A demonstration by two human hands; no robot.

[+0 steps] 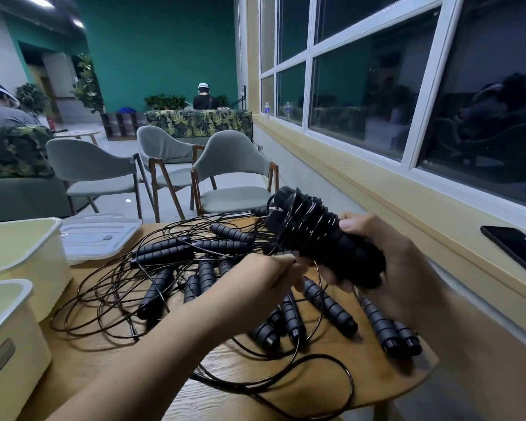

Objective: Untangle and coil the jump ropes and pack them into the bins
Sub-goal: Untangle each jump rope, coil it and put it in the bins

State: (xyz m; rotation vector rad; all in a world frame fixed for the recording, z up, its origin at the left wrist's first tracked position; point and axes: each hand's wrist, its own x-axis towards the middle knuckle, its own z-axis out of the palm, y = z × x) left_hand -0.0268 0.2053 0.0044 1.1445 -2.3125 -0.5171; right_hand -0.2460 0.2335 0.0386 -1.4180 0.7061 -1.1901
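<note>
Wooden table [73,369] strewn with tangled jump ropes [176,268], cream bins [27,247] at left. Right hand [389,268] gripping cord-wound handle bundle [316,235], left hand [271,278] pinching its lower edge. Grey chairs [234,159], dark windows [362,95] beyond.

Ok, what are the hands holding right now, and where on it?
The right hand grips the wound handle bundle by its lower end; the left hand pinches its cord just below.
</note>
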